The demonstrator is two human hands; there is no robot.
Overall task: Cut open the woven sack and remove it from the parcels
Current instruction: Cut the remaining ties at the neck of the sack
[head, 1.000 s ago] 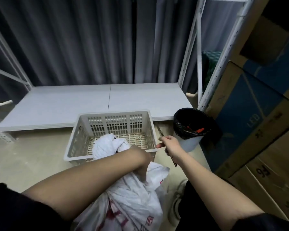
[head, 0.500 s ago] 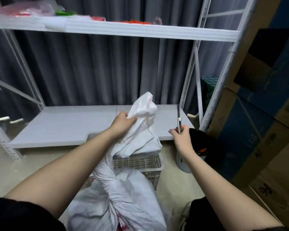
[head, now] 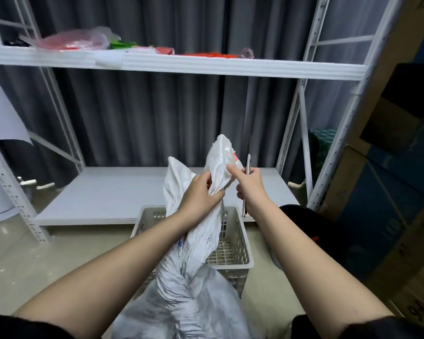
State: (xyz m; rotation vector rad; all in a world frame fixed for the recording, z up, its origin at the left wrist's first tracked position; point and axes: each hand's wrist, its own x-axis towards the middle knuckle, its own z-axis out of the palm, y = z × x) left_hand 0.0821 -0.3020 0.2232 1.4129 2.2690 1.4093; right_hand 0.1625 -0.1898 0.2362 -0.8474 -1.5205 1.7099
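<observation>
A white woven sack [head: 196, 285] stands on the floor in front of me, its twisted neck pulled upward. My left hand [head: 198, 194] grips that neck just below the loose top flaps. My right hand [head: 249, 184] is closed around a slim metal cutting tool [head: 248, 165], held upright, with its forefinger stretched out against the sack's top flap. The blade end and whether the tool is scissors or a knife are unclear. No parcels show; the sack hides its contents.
A beige slotted plastic basket [head: 241, 243] sits on the floor behind the sack. A black-lined bin [head: 311, 223] stands to its right. Stacked cardboard boxes [head: 389, 192] fill the right side. A white metal rack [head: 181, 66] spans ahead, with coloured items on its upper shelf.
My left hand lifted the sack's neck from basket height to well above the basket. My right hand moved left with the tool until its forefinger reached the sack's top. My view tilted upward.
</observation>
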